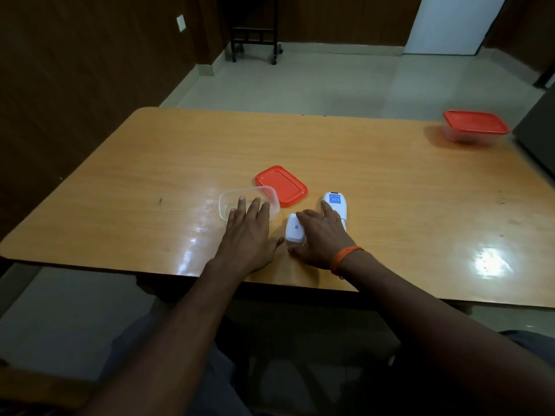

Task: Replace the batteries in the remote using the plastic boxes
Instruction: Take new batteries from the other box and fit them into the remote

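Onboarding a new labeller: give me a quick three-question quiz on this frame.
1. True or false: the far box has its lid on.
2. The loose red lid lies: A) snapped on a box, B) flat on the table beside the open box, C) in a hand.
3. Which hand rests on the remote?
Key: 1 true; 2 B; 3 the right hand.
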